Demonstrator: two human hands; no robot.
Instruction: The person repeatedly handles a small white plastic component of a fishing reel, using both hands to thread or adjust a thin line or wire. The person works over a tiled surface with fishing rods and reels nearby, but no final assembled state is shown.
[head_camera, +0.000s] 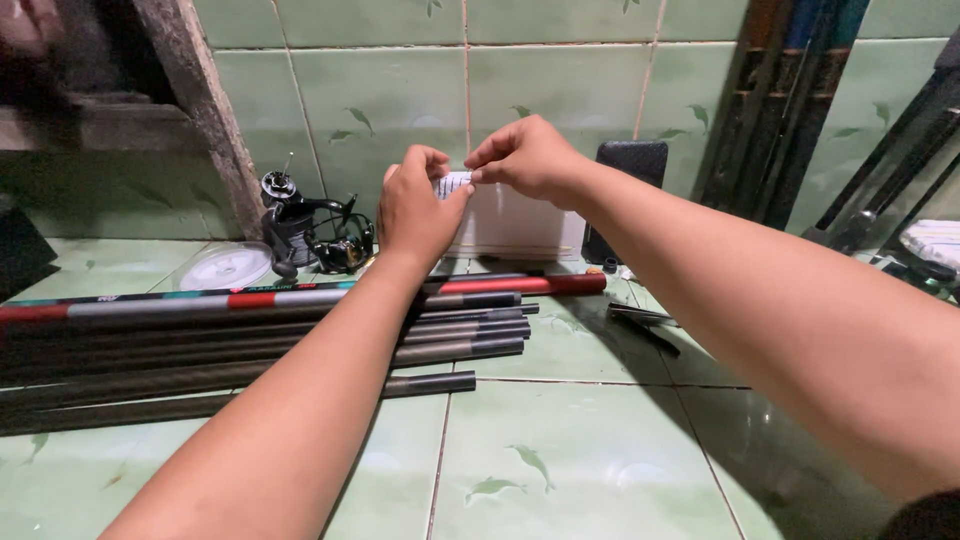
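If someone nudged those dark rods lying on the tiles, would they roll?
Probably. The rods are round tubes on smooth, glossy tiles, so a sideways push would likely roll them. They look straight and stiff, likely light if hollow.

Small white packet (453, 184), perhaps a paper label, pinched upright before the tiled wall

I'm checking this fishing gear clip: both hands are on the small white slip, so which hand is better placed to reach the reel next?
Probably the left hand: it pinches the white slip nearer the reel, which sits to its left. The right hand would have to cross over.
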